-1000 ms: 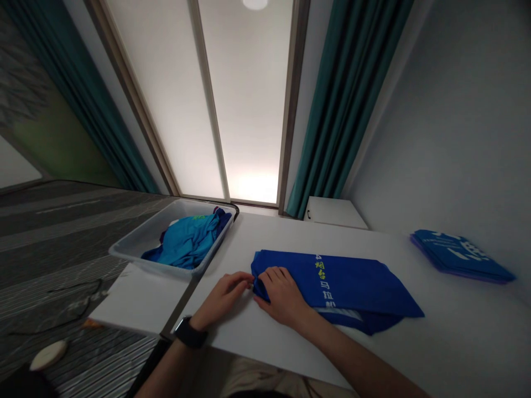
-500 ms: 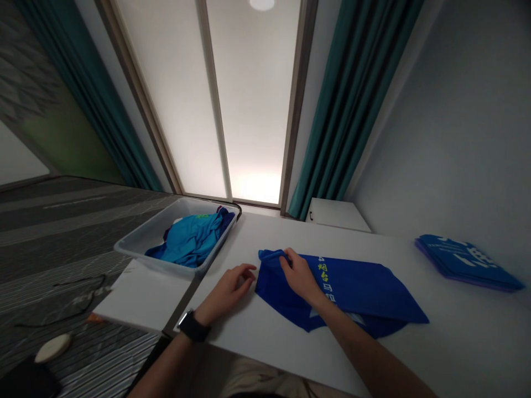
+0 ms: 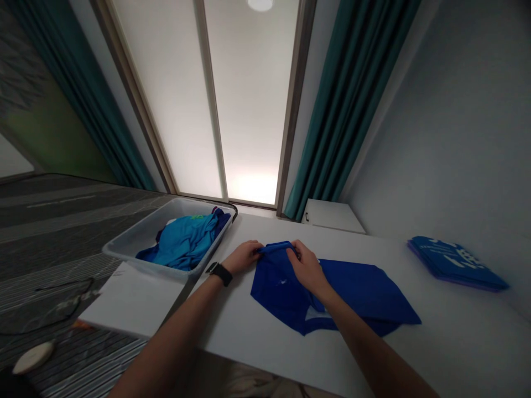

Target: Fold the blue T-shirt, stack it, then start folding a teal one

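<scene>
A dark blue shirt [image 3: 357, 287] lies partly folded on the white table, its long side running left to right. My left hand [image 3: 244, 256] pinches the shirt's far left corner; a dark watch is on that wrist. Farther right along the same far edge, my right hand [image 3: 306, 268] grips the fabric, which is bunched up between the two hands. The right forearm passes over the near part of the shirt. Most of the printed lettering is hidden by the hand and the fold. A pale patch shows near the front edge.
A clear plastic bin [image 3: 120, 251] holding crumpled blue clothes [image 3: 186, 237] stands at the table's left, above a white box [image 3: 128, 304]. On the right lies a stack of folded blue shirts [image 3: 456, 262]. A white cabinet [image 3: 334, 215] stands behind the table [image 3: 257, 345].
My left hand has moved right and up and has closed on the shirt's corner. The right hand has drawn the far left edge upward, and the lettering is now mostly covered.
</scene>
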A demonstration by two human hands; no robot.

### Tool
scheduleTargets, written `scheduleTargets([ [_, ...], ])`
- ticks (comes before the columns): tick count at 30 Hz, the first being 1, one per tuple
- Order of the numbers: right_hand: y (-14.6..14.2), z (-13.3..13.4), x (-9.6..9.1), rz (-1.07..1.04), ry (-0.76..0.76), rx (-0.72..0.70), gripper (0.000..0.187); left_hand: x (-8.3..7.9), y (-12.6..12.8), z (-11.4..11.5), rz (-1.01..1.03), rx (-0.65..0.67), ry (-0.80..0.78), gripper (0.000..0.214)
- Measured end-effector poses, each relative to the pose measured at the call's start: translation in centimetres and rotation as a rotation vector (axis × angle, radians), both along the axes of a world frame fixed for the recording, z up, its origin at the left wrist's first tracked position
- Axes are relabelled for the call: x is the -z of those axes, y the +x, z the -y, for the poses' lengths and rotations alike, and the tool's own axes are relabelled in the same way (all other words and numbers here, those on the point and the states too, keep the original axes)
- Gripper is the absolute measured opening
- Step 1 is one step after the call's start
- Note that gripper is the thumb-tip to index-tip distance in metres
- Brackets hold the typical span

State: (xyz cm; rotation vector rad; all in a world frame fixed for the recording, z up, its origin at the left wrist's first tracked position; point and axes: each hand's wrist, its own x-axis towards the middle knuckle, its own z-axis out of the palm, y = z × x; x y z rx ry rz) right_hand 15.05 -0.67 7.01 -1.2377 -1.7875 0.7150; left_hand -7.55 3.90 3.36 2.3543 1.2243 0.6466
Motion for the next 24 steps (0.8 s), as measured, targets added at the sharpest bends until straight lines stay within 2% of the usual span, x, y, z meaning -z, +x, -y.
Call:
scheduleTargets([
  [5, -1.2, 1.9, 0.7, 0.091, 0.105, -0.173, 0.014, 0.8, -0.3, -0.1, 0.151, -0.055, -0.048, 0.024],
  [9, -2.9, 4.0, 2.4, 0.416, 0.302, -0.348, 0.008, 1.4, -0.4, -0.2, 0.261, -0.112, -0.142, 0.027],
  [11, -3.6, 4.7, 3.3, 0.581, 0.358, -0.392, 0.008, 1.5, -0.3, -0.2, 0.272, -0.131, -0.167, 0.028],
  [13, -4.1, 5.1, 4.0, 0.658, 0.379, -0.415, 0.008, 1.6, -0.3, -0.2, 0.28, -0.142, -0.174, 0.028],
  [20, -4.2, 5.1, 4.7, 0.512, 0.351, -0.438, 0.024, 1.4, -0.2, -0.2, 0.197, -0.246, -0.127, 0.024],
  [24, -4.1, 5.3, 4.7, 0.48, 0.311, -0.439, 0.025, 1.1, -0.5, -0.1, 0.161, -0.291, -0.106, 0.039],
])
